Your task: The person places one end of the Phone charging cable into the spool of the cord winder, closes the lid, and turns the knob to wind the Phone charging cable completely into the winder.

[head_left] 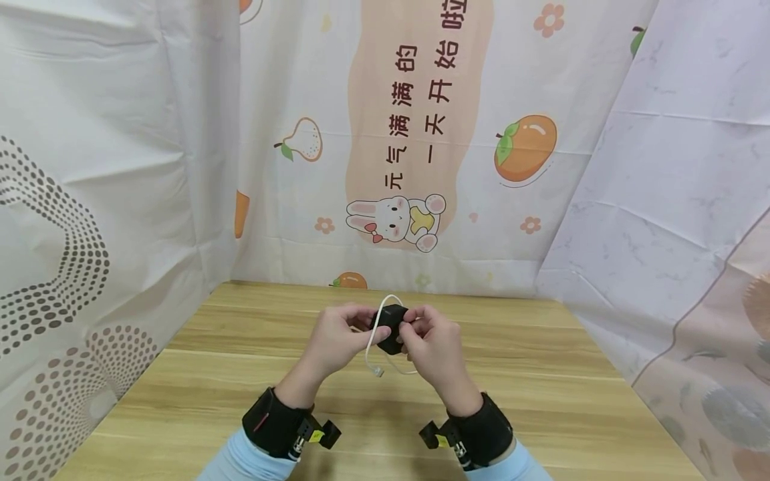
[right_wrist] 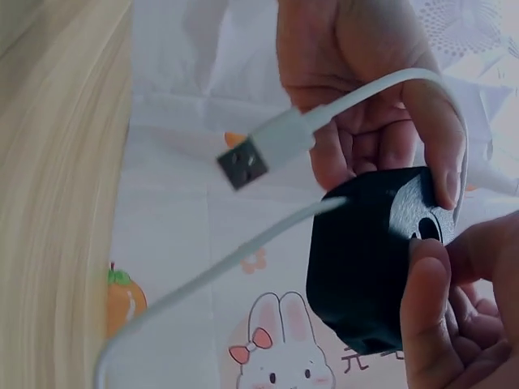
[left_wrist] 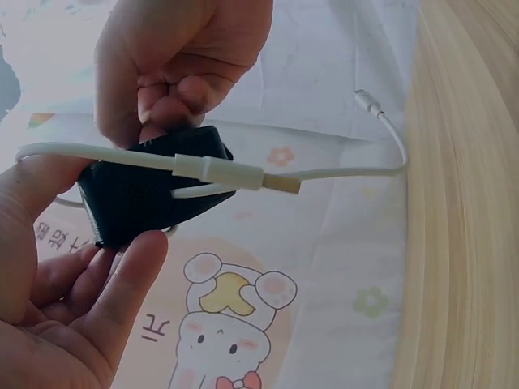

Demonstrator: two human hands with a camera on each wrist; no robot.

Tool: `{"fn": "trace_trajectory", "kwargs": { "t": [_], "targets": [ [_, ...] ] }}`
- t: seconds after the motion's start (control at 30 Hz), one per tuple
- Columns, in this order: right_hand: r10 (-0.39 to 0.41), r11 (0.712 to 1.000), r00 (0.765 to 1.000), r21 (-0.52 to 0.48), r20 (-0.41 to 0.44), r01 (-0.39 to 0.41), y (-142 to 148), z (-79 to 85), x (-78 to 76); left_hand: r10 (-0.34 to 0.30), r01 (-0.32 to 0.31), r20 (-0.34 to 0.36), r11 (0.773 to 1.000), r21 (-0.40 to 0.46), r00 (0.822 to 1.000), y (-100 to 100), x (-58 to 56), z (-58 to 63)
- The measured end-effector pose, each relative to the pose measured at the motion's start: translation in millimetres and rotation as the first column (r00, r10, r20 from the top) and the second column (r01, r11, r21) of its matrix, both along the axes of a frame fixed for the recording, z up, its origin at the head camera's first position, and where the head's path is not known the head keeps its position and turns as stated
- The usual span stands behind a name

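Note:
Above the table, both hands hold a small black box (head_left: 389, 327) with angled edges. My left hand (head_left: 339, 337) grips its left side between thumb and fingers. At the other side, my right hand (head_left: 430, 341) pinches the box near an oval slot that shows in the right wrist view. A white USB cable (right_wrist: 219, 271) comes off the box. It loops over the top in the head view, and its USB plug (right_wrist: 268, 146) hangs free. The cable's smaller end connector (left_wrist: 367, 101) dangles free in the left wrist view.
A wood-grain table (head_left: 228, 374) lies beneath the hands. Printed curtains (head_left: 289, 187) enclose its back and sides. Each wrist wears a black band (head_left: 277, 424) with a small camera.

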State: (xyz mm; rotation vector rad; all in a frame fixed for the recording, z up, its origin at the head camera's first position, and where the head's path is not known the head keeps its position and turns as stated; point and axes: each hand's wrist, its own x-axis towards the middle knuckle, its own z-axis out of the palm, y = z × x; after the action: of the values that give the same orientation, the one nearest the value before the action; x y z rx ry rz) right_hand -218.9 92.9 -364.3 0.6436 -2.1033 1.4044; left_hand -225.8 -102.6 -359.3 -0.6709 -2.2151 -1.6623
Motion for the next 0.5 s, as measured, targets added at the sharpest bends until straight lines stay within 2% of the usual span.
{"fn": "trace_trajectory", "kwargs": {
  "t": [0.13,0.23,0.33,0.5],
  "targets": [
    [0.07,0.991,0.986,-0.128,0.153,-0.051,-0.6,2.5,0.1,0.021,-0.021,-0.047,1.0,-0.004,0.999,1.5,1.0,-0.2],
    [0.098,0.981,0.973,-0.182,0.21,-0.06,-0.9,4.2,0.8,0.034,-0.035,-0.064,0.999,-0.017,0.997,1.6,0.9,-0.6],
    [0.087,0.983,0.974,-0.178,0.208,-0.05,-1.7,4.1,1.0,0.055,-0.057,-0.069,0.998,-0.034,0.996,0.2,0.0,-1.2],
    [0.021,0.996,0.99,-0.092,0.137,-0.008,-4.8,6.6,3.6,0.098,-0.102,-0.07,0.994,-0.047,0.993,-4.1,-3.0,-1.2]
  ]
}}
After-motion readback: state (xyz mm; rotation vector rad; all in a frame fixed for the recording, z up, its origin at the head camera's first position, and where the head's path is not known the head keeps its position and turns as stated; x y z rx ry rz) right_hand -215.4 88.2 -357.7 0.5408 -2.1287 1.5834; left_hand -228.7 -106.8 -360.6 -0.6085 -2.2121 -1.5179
